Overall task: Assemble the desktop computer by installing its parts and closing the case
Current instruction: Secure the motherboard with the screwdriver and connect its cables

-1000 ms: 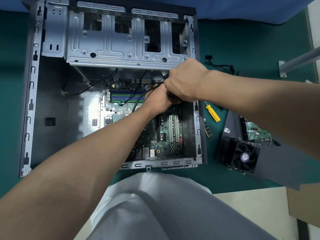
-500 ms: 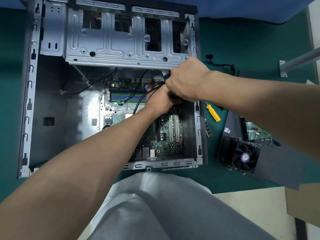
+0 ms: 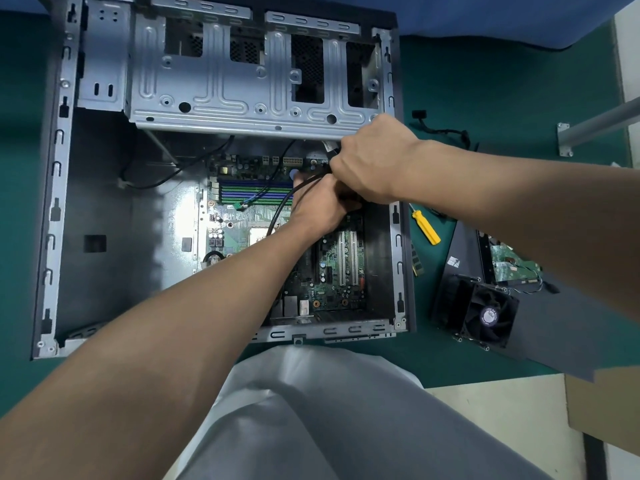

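From the head camera, the computer case (image 3: 55,202) lies open on the green bench (image 3: 519,98). The motherboard (image 3: 332,282) is already seated inside, below the metal drive cage (image 3: 221,81).

Both hands meet at the board's upper right corner. The right hand (image 3: 370,161) is balled up, its fingers curled round the end of a black cable (image 3: 280,209) that loops up from the board. The left hand (image 3: 318,202) sits just under it, touching it. Its fingers are hidden, so I cannot tell whether it pinches anything.

Over the last second almost nothing has shifted: the hands stay locked at the same spot and the cable keeps its curve. This suggests a plug is being worked into a tight socket and is probably not yet home.

Much of the task remains. The fan (image 3: 485,313), the hard drive (image 3: 512,265), a memory stick (image 3: 417,261) and the dark side panel (image 3: 571,334) all wait on the bench to the right. A yellow screwdriver (image 3: 424,226) lies just beside the case.
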The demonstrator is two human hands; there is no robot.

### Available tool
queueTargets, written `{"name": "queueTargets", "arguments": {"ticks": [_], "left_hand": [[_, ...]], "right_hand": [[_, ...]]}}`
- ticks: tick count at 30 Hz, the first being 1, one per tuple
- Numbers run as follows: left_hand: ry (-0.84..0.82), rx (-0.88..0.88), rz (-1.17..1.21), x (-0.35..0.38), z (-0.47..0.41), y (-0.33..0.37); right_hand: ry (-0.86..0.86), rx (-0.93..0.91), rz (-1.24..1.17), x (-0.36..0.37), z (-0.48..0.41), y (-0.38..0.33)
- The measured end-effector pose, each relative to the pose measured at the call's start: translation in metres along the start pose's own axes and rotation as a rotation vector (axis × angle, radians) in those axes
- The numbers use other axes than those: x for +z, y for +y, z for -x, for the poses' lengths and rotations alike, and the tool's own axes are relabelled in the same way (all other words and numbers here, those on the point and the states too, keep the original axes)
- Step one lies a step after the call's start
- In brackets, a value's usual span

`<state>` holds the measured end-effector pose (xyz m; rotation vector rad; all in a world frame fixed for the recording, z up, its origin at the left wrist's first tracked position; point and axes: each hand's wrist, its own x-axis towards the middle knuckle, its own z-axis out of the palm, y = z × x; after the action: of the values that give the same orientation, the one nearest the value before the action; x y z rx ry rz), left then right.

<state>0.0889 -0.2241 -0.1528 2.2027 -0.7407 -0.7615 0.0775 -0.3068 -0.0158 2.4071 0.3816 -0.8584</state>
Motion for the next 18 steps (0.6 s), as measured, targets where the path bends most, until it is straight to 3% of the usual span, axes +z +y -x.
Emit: {"name": "queueTargets", "arguments": {"ticks": [18], "left_hand": [[-0.029,0.032,0.039,0.0068,-0.0036,-0.0070]], "right_hand": [[-0.042,-0.008,0.049,-0.0022,-0.0008,-0.0039]]}}
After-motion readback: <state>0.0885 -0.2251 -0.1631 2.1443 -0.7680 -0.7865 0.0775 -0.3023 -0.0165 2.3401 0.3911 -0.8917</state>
